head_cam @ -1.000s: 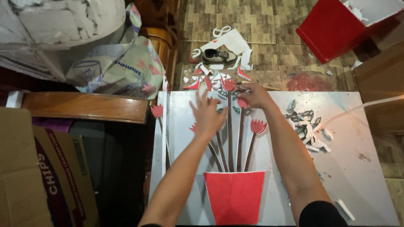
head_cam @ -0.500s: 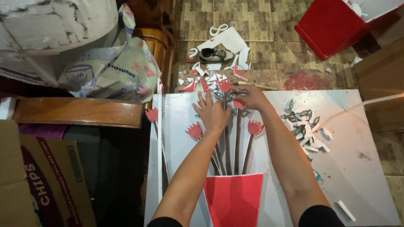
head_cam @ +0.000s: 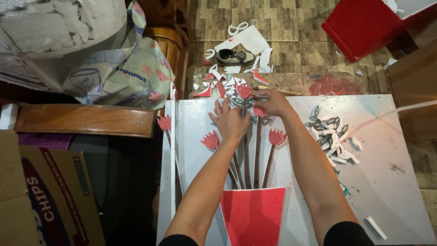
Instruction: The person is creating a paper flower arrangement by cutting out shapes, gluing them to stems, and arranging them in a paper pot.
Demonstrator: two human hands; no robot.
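Two hands on the white foam board [head_cam: 391, 182] lying on the bench. Your left hand [head_cam: 231, 122] lies flat, fingers spread, pinning the dark stems [head_cam: 248, 159] above the red paper vase [head_cam: 253, 216]. Your right hand [head_cam: 272, 102] pinches a grey-green leaf cutout [head_cam: 249, 103] beside the topmost red tulip cutout [head_cam: 244, 90]. Judged step: leaf placement; next needs firm, aligned pressing.

Shoe [head_cam: 235, 56], cardboard box [head_cam: 41, 196], red bin [head_cam: 364, 25]

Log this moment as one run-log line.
left hand: flat on stems | right hand: fingers at top flower | red vase: below, on white board | leaf cutouts: right of arm
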